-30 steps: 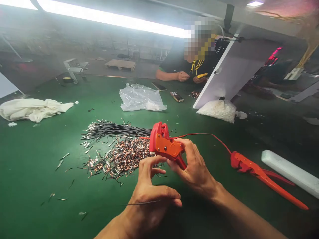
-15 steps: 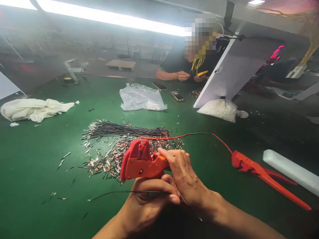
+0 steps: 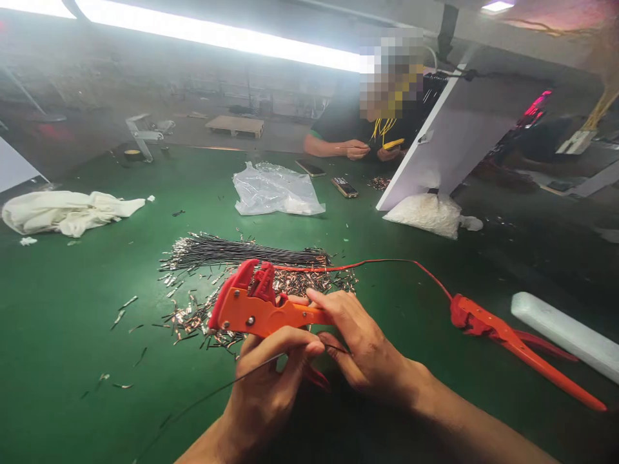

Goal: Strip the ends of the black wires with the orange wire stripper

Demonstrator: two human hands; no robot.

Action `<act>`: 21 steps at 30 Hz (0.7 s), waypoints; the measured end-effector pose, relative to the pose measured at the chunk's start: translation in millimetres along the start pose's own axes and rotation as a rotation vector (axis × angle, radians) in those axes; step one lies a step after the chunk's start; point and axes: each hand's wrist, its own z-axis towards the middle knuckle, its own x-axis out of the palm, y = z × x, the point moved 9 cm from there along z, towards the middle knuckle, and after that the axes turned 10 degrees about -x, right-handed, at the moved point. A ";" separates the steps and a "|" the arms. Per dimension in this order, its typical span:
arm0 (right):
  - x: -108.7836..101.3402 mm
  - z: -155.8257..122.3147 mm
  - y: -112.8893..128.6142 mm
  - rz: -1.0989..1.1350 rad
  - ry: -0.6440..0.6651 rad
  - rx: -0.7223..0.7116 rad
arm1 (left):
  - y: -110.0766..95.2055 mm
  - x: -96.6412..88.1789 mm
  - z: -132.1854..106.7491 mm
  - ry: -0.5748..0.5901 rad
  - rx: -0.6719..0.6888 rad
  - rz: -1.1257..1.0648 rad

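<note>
My right hand (image 3: 370,345) grips the orange handle of a red and orange wire stripper (image 3: 275,314), whose jaws point left. Between thumb and forefinger, my left hand (image 3: 273,386) pinches a thin black wire (image 3: 213,388). One end of the wire trails down to the lower left, blurred; the other reaches toward my right fingertips. The stripper's red lower handle shows below, partly behind my left hand. Beyond the tool lie a bundle of black wires (image 3: 242,250) with metal terminals and a heap of short wire offcuts (image 3: 309,281).
A second stripper (image 3: 512,341) lies right, a red strip running from it to the bundle. Nearby sits a white bar (image 3: 565,328). Farther back are a clear plastic bag (image 3: 275,190), phones (image 3: 344,187), a filled bag (image 3: 425,216) and white cloth (image 3: 68,211). A person (image 3: 333,122) handles yellow wires opposite.
The stripper has shifted left and slightly up, its jaws appearing wider apart. My left hand has moved left and turned, and the wire's trailing end has swung downward.
</note>
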 end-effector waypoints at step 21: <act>-36.0 -15.4 -40.1 0.178 -0.268 0.401 | 0.7 -27.4 25.6 0.028 -0.173 -0.375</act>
